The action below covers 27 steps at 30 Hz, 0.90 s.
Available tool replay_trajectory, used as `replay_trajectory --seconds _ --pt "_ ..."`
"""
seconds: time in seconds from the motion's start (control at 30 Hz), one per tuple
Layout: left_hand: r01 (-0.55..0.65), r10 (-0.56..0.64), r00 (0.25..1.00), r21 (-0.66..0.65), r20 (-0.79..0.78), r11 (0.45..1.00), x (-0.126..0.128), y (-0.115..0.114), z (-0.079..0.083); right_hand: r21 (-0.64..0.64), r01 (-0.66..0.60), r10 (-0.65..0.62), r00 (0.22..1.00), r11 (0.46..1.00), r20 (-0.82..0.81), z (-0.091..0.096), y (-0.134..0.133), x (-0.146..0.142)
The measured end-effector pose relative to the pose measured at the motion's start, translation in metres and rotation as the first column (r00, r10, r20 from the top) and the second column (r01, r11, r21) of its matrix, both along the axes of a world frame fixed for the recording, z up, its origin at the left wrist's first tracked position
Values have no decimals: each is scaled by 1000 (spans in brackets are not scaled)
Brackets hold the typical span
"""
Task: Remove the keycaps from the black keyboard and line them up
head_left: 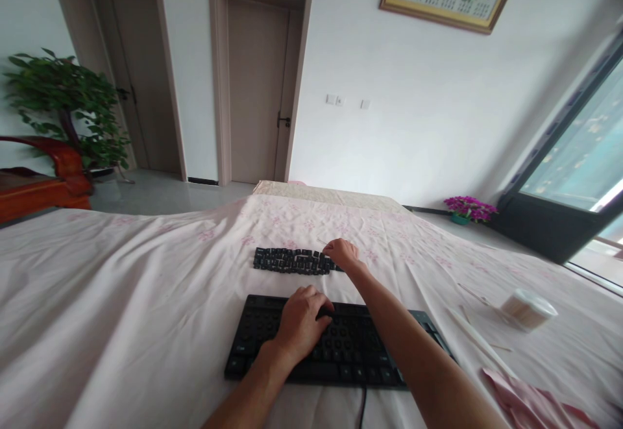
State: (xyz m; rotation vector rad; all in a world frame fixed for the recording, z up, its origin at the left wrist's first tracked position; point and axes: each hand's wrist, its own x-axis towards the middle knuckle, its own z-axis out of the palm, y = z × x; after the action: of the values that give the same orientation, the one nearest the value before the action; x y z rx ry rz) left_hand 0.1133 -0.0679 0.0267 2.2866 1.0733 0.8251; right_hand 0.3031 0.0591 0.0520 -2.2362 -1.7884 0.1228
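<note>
A black keyboard [350,351] with its keycaps taken off lies on the pink flowered cloth [121,299] close in front of me. My left hand [304,322] rests on its middle, fingers curled down against the key sockets. Farther out, a row of loose black keycaps [287,261] is laid out on the cloth. My right hand [342,252] reaches to the right end of that row, fingers bent and pinched at the keycaps; what they hold is too small to make out.
A round clear tub of cotton swabs [528,307] stands at the right, with thin sticks [479,340] and a pink cloth [530,403] nearby. The keyboard's cable [363,409] runs toward me. Doors, a potted plant [63,108] and a red wooden seat [43,182] stand beyond.
</note>
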Motion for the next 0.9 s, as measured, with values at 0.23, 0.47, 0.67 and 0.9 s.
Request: replay_trajectory --seconds 0.23,0.47,0.67,0.9 --pt "6 -6 1000 13 5 1000 0 0 -2 91 -54 60 996 994 -67 23 -23 -4" --pt "10 -7 998 49 -55 999 0 -2 -1 242 -240 276 952 940 -130 55 -94 2" --pt "-9 30 979 101 -203 995 2 -10 7 318 -231 364 806 920 -468 51 -165 15" --pt "-18 38 990 146 -136 989 17 -27 7 266 -187 312 756 946 -576 29 -210 24"
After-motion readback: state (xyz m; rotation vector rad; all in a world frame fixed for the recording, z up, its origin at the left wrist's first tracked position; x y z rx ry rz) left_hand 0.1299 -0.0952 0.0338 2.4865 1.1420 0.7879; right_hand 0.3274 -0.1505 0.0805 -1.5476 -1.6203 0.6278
